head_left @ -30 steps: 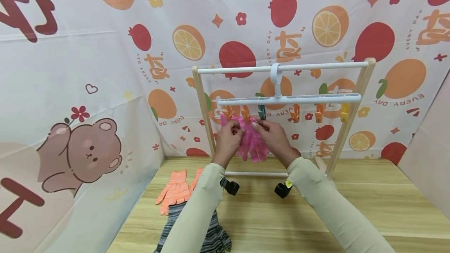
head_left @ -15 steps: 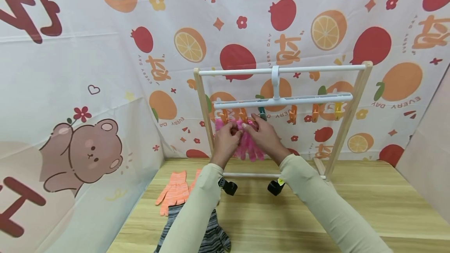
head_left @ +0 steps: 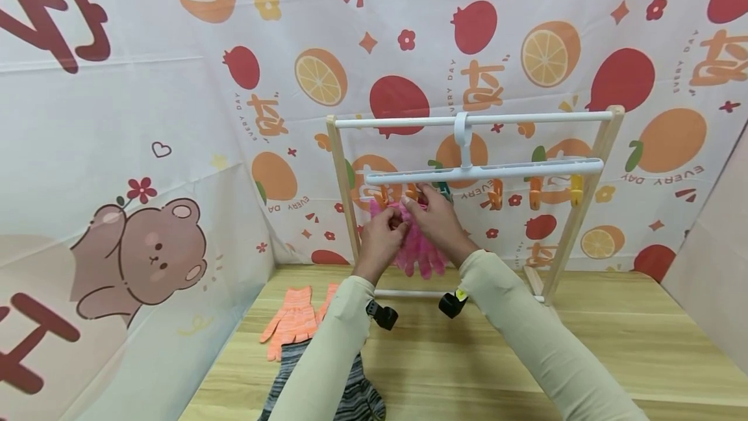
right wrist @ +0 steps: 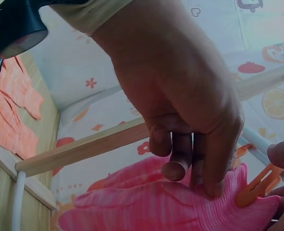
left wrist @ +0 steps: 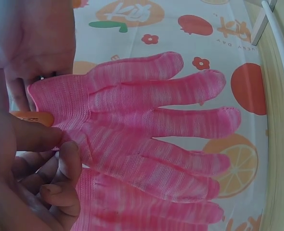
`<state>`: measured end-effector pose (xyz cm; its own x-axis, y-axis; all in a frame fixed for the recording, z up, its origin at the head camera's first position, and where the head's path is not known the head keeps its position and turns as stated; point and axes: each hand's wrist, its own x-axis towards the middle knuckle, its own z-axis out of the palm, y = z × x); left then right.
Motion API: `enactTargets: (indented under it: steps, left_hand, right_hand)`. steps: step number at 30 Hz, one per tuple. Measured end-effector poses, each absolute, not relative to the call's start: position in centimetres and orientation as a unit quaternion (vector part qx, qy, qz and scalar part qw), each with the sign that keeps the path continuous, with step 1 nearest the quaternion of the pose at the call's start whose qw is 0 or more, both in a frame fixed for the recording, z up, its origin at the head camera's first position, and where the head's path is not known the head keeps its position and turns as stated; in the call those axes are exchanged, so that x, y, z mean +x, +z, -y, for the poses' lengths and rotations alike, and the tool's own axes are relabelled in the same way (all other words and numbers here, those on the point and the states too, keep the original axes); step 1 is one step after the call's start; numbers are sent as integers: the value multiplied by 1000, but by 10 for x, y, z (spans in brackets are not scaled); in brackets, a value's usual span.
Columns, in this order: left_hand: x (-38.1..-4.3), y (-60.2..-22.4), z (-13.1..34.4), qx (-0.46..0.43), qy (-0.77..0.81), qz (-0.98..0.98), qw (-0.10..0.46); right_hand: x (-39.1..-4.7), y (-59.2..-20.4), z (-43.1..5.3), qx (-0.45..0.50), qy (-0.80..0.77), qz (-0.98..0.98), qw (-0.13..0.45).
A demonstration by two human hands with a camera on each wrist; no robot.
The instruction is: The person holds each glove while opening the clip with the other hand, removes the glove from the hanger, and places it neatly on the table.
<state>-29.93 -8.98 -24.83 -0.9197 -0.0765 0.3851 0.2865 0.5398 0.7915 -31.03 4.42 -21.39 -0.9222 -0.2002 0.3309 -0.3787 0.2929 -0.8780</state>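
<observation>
A pink knit glove point(left wrist: 132, 110) hangs fingers-down below the white hanger point(head_left: 514, 171). My left hand point(head_left: 382, 239) pinches its cuff between thumb and index finger, the other fingers curled. An orange clothespin point(right wrist: 257, 187) sits at the cuff's edge. Thumb and fingers of my right hand point(head_left: 435, 216) are round the handles of that clothespin; their exact contact is partly hidden. Another pink glove point(left wrist: 132, 207) hangs just beside, under the leftmost orange clothespin point(head_left: 383, 196).
The hanger hooks over the top bar of a wooden rack point(head_left: 596, 148). A green clothespin point(head_left: 445, 190), orange ones and a yellow clothespin point(head_left: 576, 190) hang along it. Orange gloves point(head_left: 295, 317) and grey striped socks point(head_left: 362, 388) lie at the table's left.
My right hand has moved left and up, from the glove cuff's right side to the orange clothespin. My left hand stays at the cuff. The hanger has swung slightly.
</observation>
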Motion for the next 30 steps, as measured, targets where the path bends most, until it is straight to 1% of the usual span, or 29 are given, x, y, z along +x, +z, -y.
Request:
enactTargets:
  steps: [4,13,22,30]
  left_hand:
    - [-299,-249,90,-68,-478,856,186]
    - [-295,-249,92,-71,-480,857,176]
    - [-293,-249,95,-68,-479,854,192]
    - [-290,-252,98,-72,-485,850,192]
  right_hand:
    - [-313,-213,-43,174,570,799,83]
    - [-317,-215,-44,188,567,793,117]
    - [-316,-214,-44,174,588,780,124]
    - [-313,-215,-41,154,614,766,115]
